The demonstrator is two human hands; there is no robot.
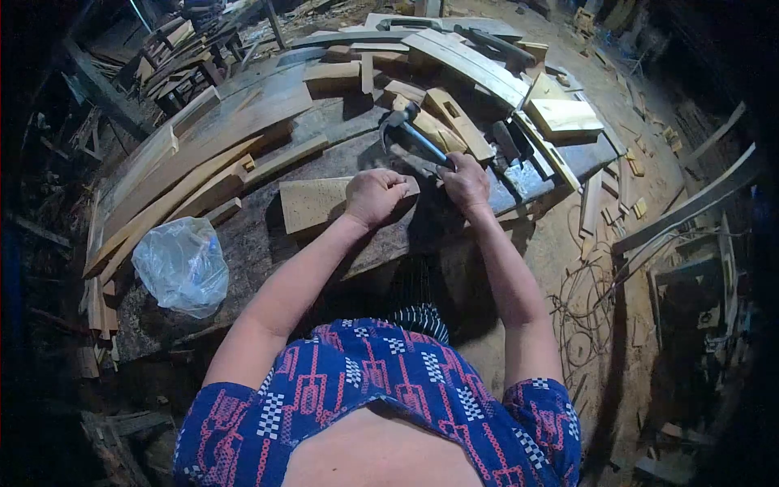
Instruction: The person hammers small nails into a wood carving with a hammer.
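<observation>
My right hand (466, 185) is closed round the handle of a claw hammer (423, 141), whose dark head is up and to the left, above the bench. On a wooden block (312, 201) lying flat on the bench rests my left hand (376, 197), its fingers pinched together near the block's right end. Whatever those fingers hold is too small to make out. Left of the block, a clear plastic bag (180, 266) sits on the dark bench (251, 243).
Long boards (195, 178) lie along the bench's left side. Beyond the hammer are a slotted wood piece (458, 122), a pale plank (466, 65) and a light block (564, 118). Cables (580, 325) and wood scraps lie on the ground at right.
</observation>
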